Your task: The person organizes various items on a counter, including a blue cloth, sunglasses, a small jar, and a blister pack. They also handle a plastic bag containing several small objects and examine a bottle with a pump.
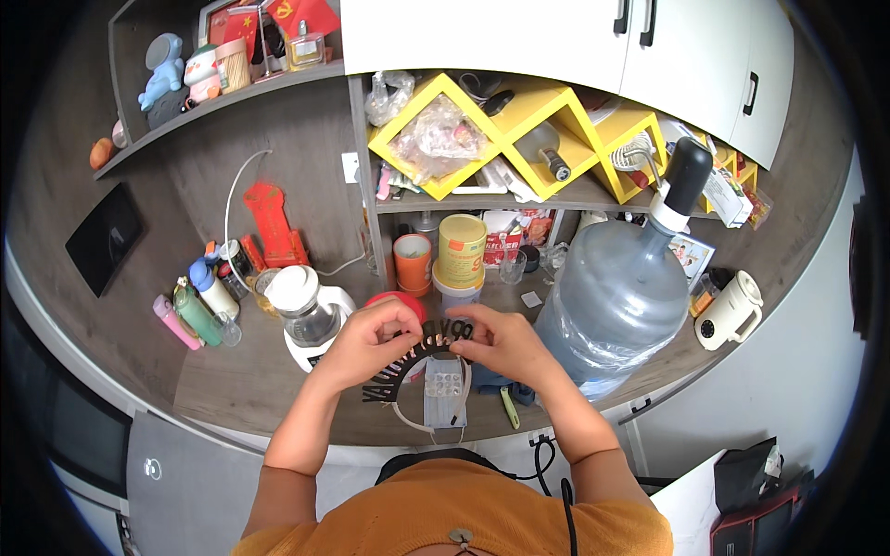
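Over the counter I hold a party headband (382, 385) with a black strip of cut-out letters along its arch and a pale, thin band curving toward me. My left hand (373, 338) pinches the lettered strip left of its middle. With thumb and fingers closed, my right hand (508, 345) grips the strip's right end. Beneath the headband lies a light blue face mask (445, 413), and a clear blister pack (444, 384) shows over it. Just right of these are a green-handled tool (510, 409) and a dark blue cloth (489, 382).
A large water jug (612, 306) with a black-topped pump stands close to my right hand. On the left is a white coffee maker (311, 315). Behind my hands are a yellow canister (461, 250) and an orange tub (413, 262). A cream kettle (730, 312) sits far right.
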Tool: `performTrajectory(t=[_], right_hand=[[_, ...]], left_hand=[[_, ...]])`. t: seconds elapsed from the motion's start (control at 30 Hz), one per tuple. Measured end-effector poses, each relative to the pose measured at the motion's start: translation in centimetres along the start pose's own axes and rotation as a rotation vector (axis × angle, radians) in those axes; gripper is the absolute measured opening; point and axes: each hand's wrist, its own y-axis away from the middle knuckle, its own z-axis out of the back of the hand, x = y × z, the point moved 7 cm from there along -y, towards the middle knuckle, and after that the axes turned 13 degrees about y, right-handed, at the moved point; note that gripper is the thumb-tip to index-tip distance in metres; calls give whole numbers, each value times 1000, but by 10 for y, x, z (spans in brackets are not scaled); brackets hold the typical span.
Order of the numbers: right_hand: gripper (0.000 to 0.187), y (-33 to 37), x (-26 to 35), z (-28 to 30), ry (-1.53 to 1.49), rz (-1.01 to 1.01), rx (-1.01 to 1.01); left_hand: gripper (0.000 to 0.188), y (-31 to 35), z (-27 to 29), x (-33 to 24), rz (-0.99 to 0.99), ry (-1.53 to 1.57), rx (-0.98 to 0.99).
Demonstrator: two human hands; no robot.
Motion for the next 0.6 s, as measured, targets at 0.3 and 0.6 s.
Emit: performTrajectory(t=[0.3,0.6], right_hand=[[19,11,-30,3,-417,12,339],[10,13,-54,62,-648,-215,-57]], left_hand=[[12,-53,-29,9,103,204,263],[12,-88,18,-14,-186,270,-57]])
